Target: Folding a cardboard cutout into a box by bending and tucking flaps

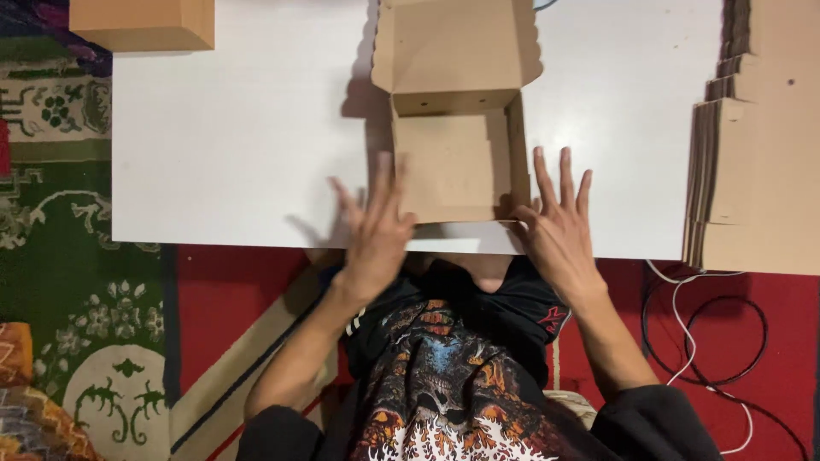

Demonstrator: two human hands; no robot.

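Both hands spread wide, holding nothing: my left hand (pixel 376 230) and right hand (pixel 559 226) flank the open brown cardboard box (pixel 457 162) at the near edge of the white desk (pixel 239 128). Flat cardboard stack (pixel 756 145) lies far right, closed brown box (pixel 145 24) top left.
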